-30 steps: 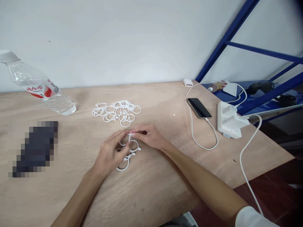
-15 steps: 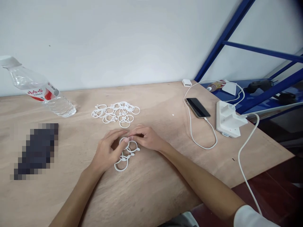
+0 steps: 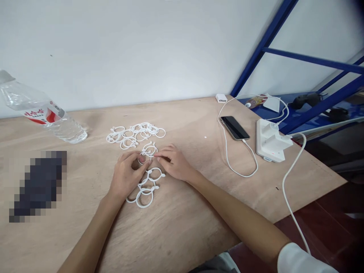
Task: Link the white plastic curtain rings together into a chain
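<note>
Between my two hands is a small cluster of white plastic rings (image 3: 149,147), each with a little knob or loop on its rim. My left hand (image 3: 126,174) has its thumb and forefinger closed on the near ring of this cluster. From the right, my right hand (image 3: 176,163) pinches at the same ring's edge; its fingertips partly hide the contact. Just nearer to me, a group of overlapping rings (image 3: 145,198) lies flat on the wooden table (image 3: 182,216), partly beside my left thumb. Beyond my hands sits a larger loose pile of similar rings (image 3: 135,133).
A clear water bottle (image 3: 61,125) stands at the left, above a blurred dark patch (image 3: 40,185). To the right are a charging phone (image 3: 234,127), its white cable, a power strip (image 3: 270,142) and a small white charger (image 3: 221,98). A blue metal frame (image 3: 261,47) rises behind.
Both hands have moved slightly away from me, off the near group of rings. The cluster from the pile's front edge is now between my fingers, apart from the pile. The view has shifted slightly.
</note>
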Demonstrator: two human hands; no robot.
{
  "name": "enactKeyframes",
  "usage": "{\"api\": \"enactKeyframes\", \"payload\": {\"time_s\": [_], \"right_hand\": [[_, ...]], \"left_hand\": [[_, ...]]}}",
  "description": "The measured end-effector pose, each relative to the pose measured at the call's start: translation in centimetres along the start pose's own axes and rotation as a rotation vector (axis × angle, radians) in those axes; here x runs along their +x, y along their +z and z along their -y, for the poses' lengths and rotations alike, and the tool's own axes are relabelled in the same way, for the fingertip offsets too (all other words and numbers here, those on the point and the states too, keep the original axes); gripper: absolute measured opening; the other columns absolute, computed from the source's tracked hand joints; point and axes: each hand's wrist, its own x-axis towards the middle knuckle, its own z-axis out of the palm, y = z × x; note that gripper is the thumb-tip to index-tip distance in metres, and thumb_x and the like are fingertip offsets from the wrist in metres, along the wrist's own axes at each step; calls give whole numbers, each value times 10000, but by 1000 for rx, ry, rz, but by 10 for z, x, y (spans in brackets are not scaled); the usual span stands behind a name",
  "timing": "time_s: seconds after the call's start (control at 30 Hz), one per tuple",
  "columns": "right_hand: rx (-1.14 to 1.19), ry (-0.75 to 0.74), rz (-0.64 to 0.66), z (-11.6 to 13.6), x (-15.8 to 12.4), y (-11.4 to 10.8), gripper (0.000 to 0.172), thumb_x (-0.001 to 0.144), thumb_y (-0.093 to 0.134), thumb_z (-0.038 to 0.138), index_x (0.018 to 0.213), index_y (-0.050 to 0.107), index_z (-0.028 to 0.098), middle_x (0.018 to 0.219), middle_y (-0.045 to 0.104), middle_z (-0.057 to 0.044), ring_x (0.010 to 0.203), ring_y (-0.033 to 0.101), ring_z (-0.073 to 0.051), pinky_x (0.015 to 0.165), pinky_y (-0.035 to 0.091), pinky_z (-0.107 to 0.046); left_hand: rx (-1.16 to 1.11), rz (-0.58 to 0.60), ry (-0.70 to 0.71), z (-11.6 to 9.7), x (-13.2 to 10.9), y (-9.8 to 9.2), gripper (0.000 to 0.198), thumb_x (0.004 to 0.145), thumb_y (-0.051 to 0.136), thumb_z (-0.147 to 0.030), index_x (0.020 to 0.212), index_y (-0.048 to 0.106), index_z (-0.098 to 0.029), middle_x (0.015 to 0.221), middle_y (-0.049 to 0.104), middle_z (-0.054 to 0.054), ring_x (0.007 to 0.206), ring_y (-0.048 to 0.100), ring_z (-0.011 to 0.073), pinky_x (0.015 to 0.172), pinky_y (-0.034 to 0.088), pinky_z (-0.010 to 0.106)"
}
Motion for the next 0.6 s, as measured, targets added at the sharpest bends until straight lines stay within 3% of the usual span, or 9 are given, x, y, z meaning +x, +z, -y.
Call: {"api": "enactKeyframes", "payload": {"time_s": [0.17, 0.3, 0.43, 0.6], "right_hand": [[-181, -55, 76, 2, -3, 2, 325, 838, 519, 51, 1092, 685, 168, 1184, 621, -100, 1151, 484, -223, 1025, 432, -434], [-233, -89, 124, 5, -3, 1, 401, 836, 485, 42, 1187, 624, 176, 1355, 509, -118, 1271, 405, -239, 1094, 379, -471], [-213, -99, 181, 4, -2, 1, 457, 847, 446, 30, 1270, 557, 163, 1300, 578, -99, 1310, 387, -226, 1135, 347, -446], [-156, 5, 144, 3, -2, 2, 423, 847, 449, 35, 1231, 573, 165, 1240, 619, -100, 1296, 419, -226, 1115, 366, -463]], "left_hand": [[0, -6, -23, 1, -2, -1, 243, 800, 601, -459, 864, 653, -231, 916, 685, 30, 858, 609, 196, 815, 493, 336], [-8, -33, 66, 5, -3, 1, 269, 847, 543, -451, 897, 687, -229, 1020, 704, 43, 980, 620, 209, 906, 491, 357], [-18, -44, 93, 9, -3, 3, 316, 877, 495, -449, 911, 707, -217, 1075, 700, 67, 1067, 611, 226, 947, 489, 383], [-77, -41, 23, 8, -2, -2, 333, 888, 472, -458, 847, 681, -203, 1078, 701, 64, 1035, 622, 227, 939, 484, 385]]}}
